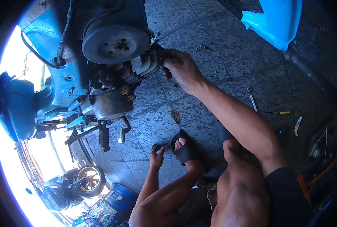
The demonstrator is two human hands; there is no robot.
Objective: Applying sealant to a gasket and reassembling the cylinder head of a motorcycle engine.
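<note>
Right hand (181, 70): far centre, fingers curled closed against end of finned engine cylinder (142, 66) of blue scooter (68, 72) lying on its side, left; object gripped, if any, hidden.
Left hand (156, 156): near centre, low by paving, fingers pinched on small dark part (156, 146), possibly a ring.
Black sandal (182, 148): just right of left hand.
Loose nuts (203, 46), spanner (251, 99), yellow-handled screwdriver (277, 112): right, on paving.

Single head-worn fisheye view, looking steeply down at paving; engine (119, 72) near at 11 o'clock, knees at 6 o'clock.
</note>
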